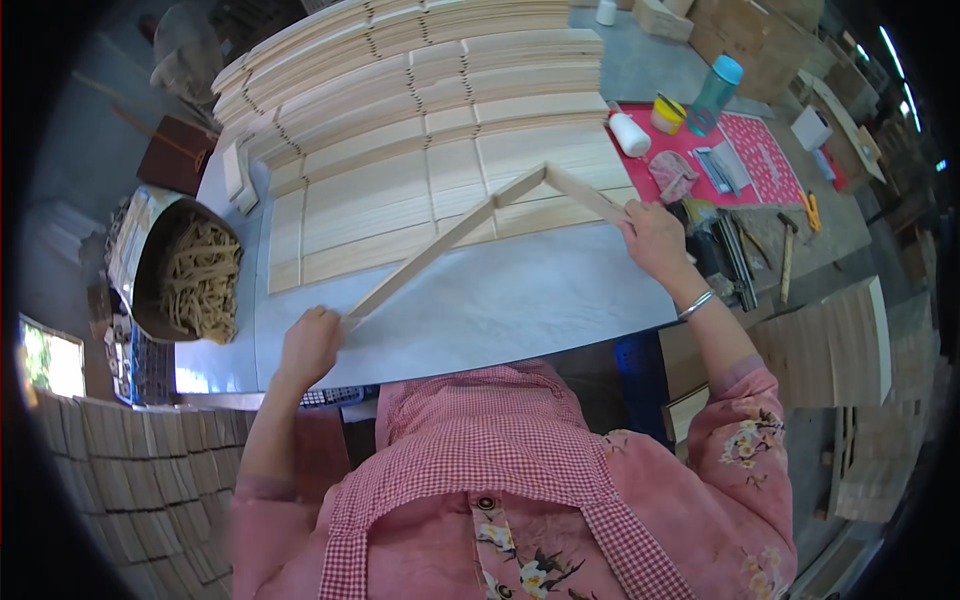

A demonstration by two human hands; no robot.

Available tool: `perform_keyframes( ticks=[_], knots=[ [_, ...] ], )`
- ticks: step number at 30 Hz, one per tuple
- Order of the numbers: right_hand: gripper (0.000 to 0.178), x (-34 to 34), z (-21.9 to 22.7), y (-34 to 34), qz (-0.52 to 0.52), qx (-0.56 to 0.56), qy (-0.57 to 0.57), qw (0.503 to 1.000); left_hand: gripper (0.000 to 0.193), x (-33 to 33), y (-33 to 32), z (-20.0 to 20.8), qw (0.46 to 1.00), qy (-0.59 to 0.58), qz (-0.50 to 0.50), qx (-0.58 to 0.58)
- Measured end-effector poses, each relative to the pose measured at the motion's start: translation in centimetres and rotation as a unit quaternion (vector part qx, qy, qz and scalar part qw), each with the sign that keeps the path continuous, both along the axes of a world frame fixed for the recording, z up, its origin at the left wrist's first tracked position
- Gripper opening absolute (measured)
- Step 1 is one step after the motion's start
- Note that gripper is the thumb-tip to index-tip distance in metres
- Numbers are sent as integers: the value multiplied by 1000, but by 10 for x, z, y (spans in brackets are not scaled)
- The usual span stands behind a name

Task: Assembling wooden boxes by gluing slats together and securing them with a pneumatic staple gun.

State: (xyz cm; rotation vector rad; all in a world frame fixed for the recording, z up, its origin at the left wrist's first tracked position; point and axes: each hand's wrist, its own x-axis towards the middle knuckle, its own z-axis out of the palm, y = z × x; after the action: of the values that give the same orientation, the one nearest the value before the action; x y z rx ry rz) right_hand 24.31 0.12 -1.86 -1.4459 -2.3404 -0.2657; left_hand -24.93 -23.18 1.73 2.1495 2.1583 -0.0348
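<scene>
A thin wooden strip (430,252), bent at two grooves into an angled shape, spans the space between my hands. Its left end is gripped in my left hand (311,348), low over the near part of the table. My right hand (655,240), with a silver bangle at the wrist, closes on the other end, near the table's right side. The strip's bend rises in front of a large stack of grooved wooden strips (370,190) on the far half of the table.
A bin of wood offcuts (150,270) stands at the left edge of the table (480,310). On the right are a nail gun (715,245), a hammer (787,260), a white bottle (629,132) and a teal water bottle (714,97). More stacked wood (830,340) is at lower right.
</scene>
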Motion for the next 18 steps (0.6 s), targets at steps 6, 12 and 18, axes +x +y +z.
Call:
perform_keyframes(
  ticks=[6, 12, 18],
  knots=[
    [19, -47, 6, -26, 54, -131, 14, 990, 23, 26, 39, -5, 997, -63, 8, -35],
    [26, -96, 28, -61, 190, -279, 153, 929, 50, -3, 60, -47, 969, -215, -13, 118],
    [19, -163, 27, -117, 345, -165, 106, 918, 46, 23, 65, -19, 919, -348, 186, -15]
  ],
)
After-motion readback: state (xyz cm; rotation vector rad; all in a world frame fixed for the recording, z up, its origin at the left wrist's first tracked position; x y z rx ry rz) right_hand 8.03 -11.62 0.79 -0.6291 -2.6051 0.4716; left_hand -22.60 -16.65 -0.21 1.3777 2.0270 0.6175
